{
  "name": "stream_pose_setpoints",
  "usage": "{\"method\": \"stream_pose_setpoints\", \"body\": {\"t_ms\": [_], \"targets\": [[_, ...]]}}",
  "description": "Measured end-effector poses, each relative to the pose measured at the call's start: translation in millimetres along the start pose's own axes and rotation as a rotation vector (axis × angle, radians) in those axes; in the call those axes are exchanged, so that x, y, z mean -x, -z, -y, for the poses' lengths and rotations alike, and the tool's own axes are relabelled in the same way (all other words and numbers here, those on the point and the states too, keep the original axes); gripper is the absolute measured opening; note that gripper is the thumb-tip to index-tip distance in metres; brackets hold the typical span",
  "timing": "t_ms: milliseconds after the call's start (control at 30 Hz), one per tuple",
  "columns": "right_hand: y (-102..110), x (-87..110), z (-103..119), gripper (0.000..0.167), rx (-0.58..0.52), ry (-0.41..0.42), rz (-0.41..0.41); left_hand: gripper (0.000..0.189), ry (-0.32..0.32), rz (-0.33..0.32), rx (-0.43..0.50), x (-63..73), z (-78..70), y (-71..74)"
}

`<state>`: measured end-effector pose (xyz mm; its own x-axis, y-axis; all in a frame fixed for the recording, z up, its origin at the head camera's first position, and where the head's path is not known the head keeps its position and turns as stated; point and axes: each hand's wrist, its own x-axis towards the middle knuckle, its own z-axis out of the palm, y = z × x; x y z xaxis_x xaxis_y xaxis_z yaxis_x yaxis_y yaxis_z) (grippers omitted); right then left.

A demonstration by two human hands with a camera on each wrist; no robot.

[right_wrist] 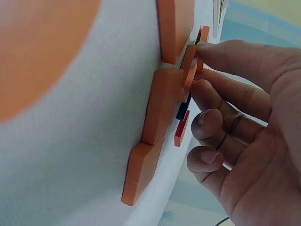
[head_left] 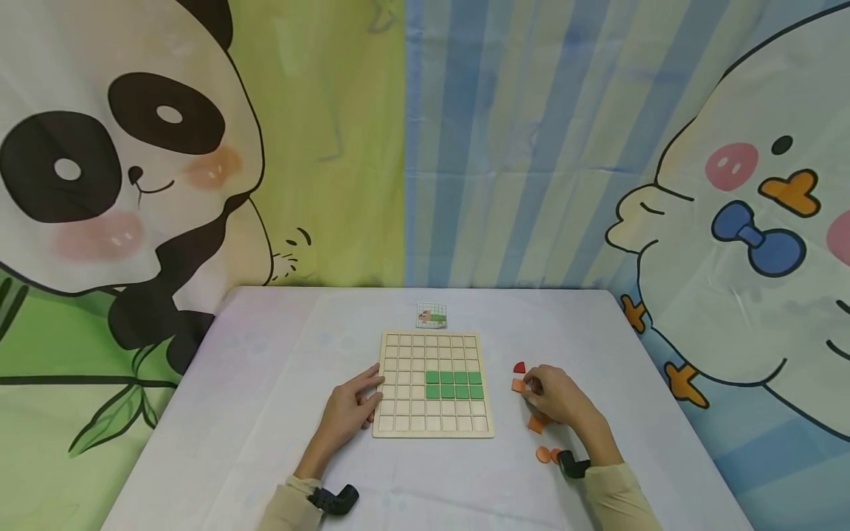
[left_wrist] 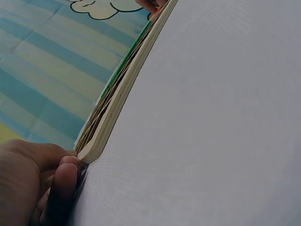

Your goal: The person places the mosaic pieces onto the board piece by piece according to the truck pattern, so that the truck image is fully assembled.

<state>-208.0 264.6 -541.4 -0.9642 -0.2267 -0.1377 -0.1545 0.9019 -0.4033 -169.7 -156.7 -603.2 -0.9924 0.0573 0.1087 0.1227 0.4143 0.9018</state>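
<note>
A pale wooden grid board with several green square tiles lies mid-table. My left hand grips its left edge, thumb and index fingertips at the rim; in the left wrist view they meet by a corner of the board. To the right of the board, my right hand pinches an orange tile between thumb and fingertips. Another orange tile lies right by these fingers, with a red curved-edge piece just beyond. More orange tiles lie near the right palm.
A small picture card with a coloured grid pattern sits behind the board. Round orange pieces lie close to the right wrist's black camera. A white cloth covers the table; printed curtains hang behind it.
</note>
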Motion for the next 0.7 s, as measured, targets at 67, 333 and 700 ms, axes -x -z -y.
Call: {"method": "stream_pose_setpoints", "body": {"t_ms": [67, 333, 700], "targets": [[-1, -0.3, 0, 0.022, 0.003, -0.005, -0.001, 0.040, 0.002, 0.001, -0.002, -0.1, 0.3, 0.0], [0, -1.5, 2, 0.022, 0.001, 0.028, -0.023, 0.040, -0.006, 0.002, 0.006, -0.1, 0.6, 0.7], [-4, -2.4, 23, 0.018, -0.045, 0.103, -0.058, 0.039, -0.008, -0.003, 0.004, -0.4, 0.3, 0.4]]}}
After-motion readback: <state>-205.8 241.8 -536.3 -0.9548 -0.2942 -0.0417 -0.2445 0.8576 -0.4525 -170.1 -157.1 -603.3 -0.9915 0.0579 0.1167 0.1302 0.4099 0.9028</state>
